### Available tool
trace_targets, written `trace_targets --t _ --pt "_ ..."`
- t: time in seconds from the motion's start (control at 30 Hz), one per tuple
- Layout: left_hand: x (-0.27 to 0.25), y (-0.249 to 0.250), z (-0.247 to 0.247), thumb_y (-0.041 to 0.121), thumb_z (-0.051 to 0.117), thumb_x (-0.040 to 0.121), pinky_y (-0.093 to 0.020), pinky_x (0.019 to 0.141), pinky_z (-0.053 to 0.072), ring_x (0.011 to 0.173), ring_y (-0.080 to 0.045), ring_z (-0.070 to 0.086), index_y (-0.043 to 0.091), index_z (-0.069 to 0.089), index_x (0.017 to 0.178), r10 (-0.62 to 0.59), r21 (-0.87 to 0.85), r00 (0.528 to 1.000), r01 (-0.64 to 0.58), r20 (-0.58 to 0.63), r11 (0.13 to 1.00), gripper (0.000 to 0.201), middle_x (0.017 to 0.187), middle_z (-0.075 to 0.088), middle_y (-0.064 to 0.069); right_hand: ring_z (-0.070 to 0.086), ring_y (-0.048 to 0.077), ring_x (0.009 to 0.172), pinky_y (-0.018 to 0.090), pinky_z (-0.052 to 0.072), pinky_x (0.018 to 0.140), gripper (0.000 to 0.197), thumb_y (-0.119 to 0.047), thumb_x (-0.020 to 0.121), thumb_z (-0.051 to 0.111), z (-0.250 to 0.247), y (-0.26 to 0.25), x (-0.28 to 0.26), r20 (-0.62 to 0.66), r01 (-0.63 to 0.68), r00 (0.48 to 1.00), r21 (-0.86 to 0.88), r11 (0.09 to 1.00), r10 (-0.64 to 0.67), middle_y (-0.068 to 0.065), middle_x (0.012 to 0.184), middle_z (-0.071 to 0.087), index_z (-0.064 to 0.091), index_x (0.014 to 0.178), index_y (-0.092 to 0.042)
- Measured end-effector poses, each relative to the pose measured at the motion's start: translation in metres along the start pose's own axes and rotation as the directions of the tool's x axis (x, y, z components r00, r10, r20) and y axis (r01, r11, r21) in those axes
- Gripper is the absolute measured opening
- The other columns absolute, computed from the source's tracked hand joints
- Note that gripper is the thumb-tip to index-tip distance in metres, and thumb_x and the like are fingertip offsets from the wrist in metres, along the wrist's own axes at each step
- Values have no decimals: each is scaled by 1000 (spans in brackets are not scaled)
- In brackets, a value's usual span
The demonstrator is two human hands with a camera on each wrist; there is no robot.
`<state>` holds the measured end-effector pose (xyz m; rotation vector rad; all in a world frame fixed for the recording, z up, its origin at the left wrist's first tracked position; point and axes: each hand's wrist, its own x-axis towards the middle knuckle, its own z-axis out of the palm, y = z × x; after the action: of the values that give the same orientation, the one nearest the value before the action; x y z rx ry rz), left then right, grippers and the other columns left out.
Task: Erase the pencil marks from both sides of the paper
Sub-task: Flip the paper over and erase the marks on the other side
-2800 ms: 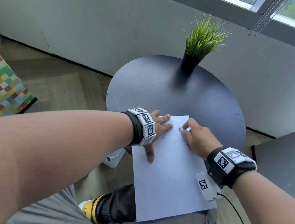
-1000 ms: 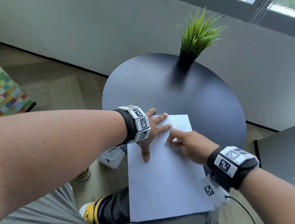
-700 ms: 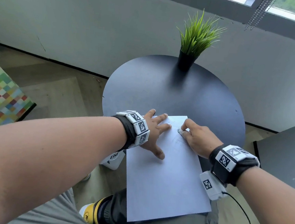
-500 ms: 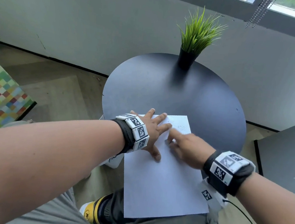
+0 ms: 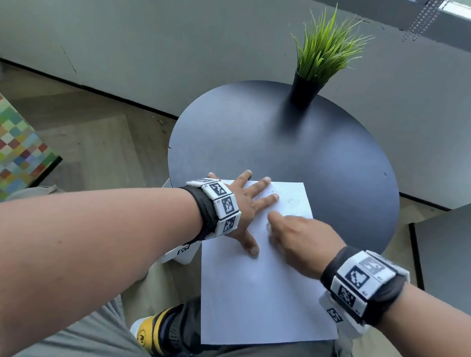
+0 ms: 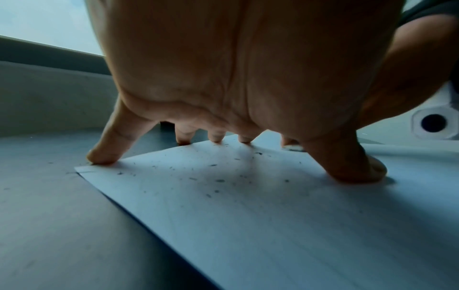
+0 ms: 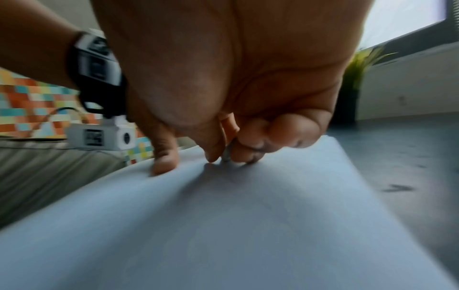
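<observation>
One sheet of paper point(image 5: 265, 280) lies flat on the round dark desk point(image 5: 288, 148), far end on the top, near end hanging off the rim over our lap. That overhang is why we pin it: our left hand point(image 5: 240, 207) is spread flat on the far-left part of the sheet, fingers point(image 6: 104, 155) straight and splayed, thumb pressing down nearer us, holding nothing, just keeping the paper from sliding or buckling under the rubbing. Our right hand point(image 5: 297, 240) sits just beside it, fingers curled in a pinch on a small eraser point(image 7: 226, 156), tip touching the sheet. The eraser is mostly hidden, only a grey sliver shows in the right wrist view. Held low and tight, we'd judge, to push down hard without tearing. Faint pencil marks point(image 5: 286, 201) remain near the far-right corner, so we judge this side isn't finished; the underside can't be seen. Dark eraser crumbs point(image 6: 213, 176) are scattered on the sheet under the left palm, too many to count. Counts: one sheet, one eraser, two hands, one desk. Beyond that: one potted plant point(image 5: 321, 57) at the desk's far edge, well apart from the paper, and part of a second dark surface point(image 5: 455, 254) to the right.
</observation>
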<state>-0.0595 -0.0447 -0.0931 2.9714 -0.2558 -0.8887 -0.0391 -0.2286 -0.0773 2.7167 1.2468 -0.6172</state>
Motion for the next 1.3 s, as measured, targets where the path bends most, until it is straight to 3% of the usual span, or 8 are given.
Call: trace_targets --t 0.1,0.23,0.4,0.57,0.73,0.93,1.1,1.3 --pt "0 1 -1 93 57 57 -86 95 17 148 -29 -23 44 -17 151 0 1 1000 0 5 1000 130 160 -28 14 62 33 91 37 46 63 9 -30 98 35 0 -4 -6 43 67 997 -74 995 -64 1 98 59 33 106 -26" --pt "0 1 -1 92 59 57 -86 94 16 149 -30 -22 44 -17 151 -1 -17 1000 1 8 1000 130 160 -27 13 62 35 83 41 53 68 14 -31 98 34 -16 32 9 -93 -178 981 -57 982 173 5 95 62 24 91 -27" --pt "2 0 1 92 58 56 -87 93 15 148 -30 -23 44 -18 151 2 -2 1000 -2 -1 1000 131 160 -28 13 62 35 89 36 39 58 14 -22 96 36 1 -14 -8 75 85 994 -143 986 -75 4 99 58 36 110 -22" --pt "1 4 -3 90 61 58 -86 95 16 148 -33 -21 44 -18 151 -7 -11 1000 7 19 1000 130 161 -27 11 64 34 87 39 52 65 14 -23 98 35 -11 21 2 -62 -135 990 -148 980 127 2 93 53 28 108 -28" --pt "0 5 -5 90 60 58 -85 94 17 148 -34 -23 45 -19 150 -16 17 999 16 33 1000 130 160 -29 11 63 33 89 34 37 58 22 -16 94 34 -3 -18 -11 80 61 996 -198 978 -46 6 101 55 37 114 -22" --pt "2 6 -3 90 60 59 -86 94 18 148 -34 -21 45 -18 150 -17 7 999 17 28 1000 128 160 -28 10 63 37 80 38 46 59 19 -21 98 35 -6 19 5 -89 -145 987 -94 985 136 7 99 61 25 115 -22" --pt "0 6 -5 89 61 59 -87 94 16 148 -35 -22 45 -17 151 -15 3 1000 15 19 1000 129 160 -28 10 60 37 85 40 48 67 14 -23 97 36 3 -17 -14 66 86 994 85 993 -91 7 97 57 23 101 -22" --pt "2 6 -3 90 62 57 -86 94 17 148 -34 -23 45 -20 150 -18 7 999 18 31 1000 132 159 -30 11 60 39 84 45 50 73 17 -36 102 30 -7 20 3 -26 -197 979 104 975 201 10 97 62 19 99 -23"
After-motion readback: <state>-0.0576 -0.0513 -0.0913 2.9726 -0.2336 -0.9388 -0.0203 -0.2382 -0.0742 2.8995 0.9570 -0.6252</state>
